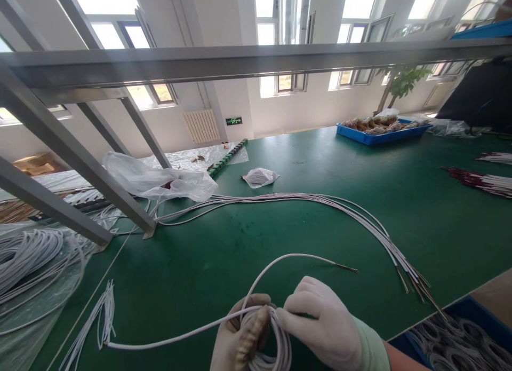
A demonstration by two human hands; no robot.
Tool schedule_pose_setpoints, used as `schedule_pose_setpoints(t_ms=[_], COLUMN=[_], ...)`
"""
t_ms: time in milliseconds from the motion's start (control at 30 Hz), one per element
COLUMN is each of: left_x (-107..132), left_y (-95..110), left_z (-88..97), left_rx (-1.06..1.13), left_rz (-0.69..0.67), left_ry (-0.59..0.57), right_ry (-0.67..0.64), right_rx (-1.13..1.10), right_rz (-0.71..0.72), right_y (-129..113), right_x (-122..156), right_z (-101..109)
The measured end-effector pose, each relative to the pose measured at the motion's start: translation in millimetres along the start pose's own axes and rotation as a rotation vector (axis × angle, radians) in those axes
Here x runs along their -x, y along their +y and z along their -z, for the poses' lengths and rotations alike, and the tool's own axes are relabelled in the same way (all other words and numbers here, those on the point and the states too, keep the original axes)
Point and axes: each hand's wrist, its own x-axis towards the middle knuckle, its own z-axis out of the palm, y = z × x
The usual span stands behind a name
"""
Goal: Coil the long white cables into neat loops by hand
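Standing before a white wall (222, 50) with windows (264, 34), the green worktop (180, 275) has one bundle (107, 312) toward its left edge, one coil (283, 344) over its near side, gripped by the left hand (236, 339) and pinched by the right hand (324, 323), one blue tray (372, 140) by its far edge, and one bin (480, 313) below its right edge.

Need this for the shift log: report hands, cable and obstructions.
Left hand gripping white cable coil; right hand, fingers bent, at coil's edge. Stripped end extends beyond hands. Separate cable bundle farther out; no obstruction seen at hands.
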Motion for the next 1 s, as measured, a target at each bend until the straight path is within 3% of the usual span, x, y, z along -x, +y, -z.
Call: schedule_pose_setpoints(t_ms=[167, 400, 633, 867, 1000], left_x=[4.5, 2.3, 10.3, -7.9, -13.4], left_y=[0.4, -1.7, -0.9, -3.3, -6.8], left_z=[-5.2, -0.3, -0.3, -0.6, 2.2], left_rx=[0.037, -0.056, -0.046, -0.020, -0.014], left_rz=[0.016, -0.026, -0.042, 0.072, 0.079], left_ry=[0.009, -0.021, -0.011, -0.250, -0.315], right_ry=[-0.046, -0.078, -0.400, -0.570, -0.643], right_rx=[0.009, -0.202, 0.013, 0.055, 0.114], right_rz=[-0.004, 0.058, 0.114, 0.238, 0.285], right_y=[-0.3, 19.5, 31.8, 32.6, 28.1], right_x=[-3.9, -7.7, -17.3, -25.7, -37.4], right_z=[5.8, 4.0, 10.9, 19.5, 28.9])
